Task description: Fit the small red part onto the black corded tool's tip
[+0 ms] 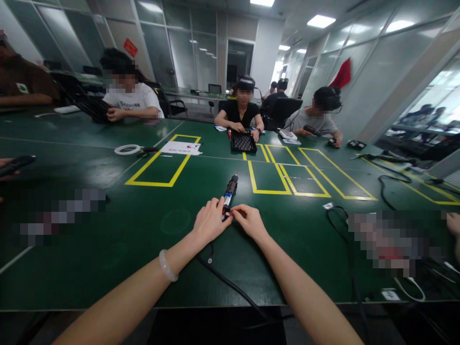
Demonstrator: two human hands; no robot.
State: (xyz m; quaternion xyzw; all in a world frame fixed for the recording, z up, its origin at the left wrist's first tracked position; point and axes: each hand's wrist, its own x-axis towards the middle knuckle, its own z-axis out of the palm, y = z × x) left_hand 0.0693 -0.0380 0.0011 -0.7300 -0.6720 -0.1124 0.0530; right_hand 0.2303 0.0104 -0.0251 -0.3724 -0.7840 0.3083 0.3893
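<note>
Right, motor-like black device (232,189) is at centre frame, on or just above the green worktop (302,230), angled with its far end up and slightly right. Left hand (210,220) is gripping its near end, fingers over the side. Right hand (251,221) has thumb and index tips close together at that same end; can't tell if they're pinching anything. Black cable (233,286) runs from under the left wrist to lower centre, short lead with ring terminal (210,260) beside it. White sheet (180,147) upper left of centre, partly over a yellow tape outline (151,184).
</note>
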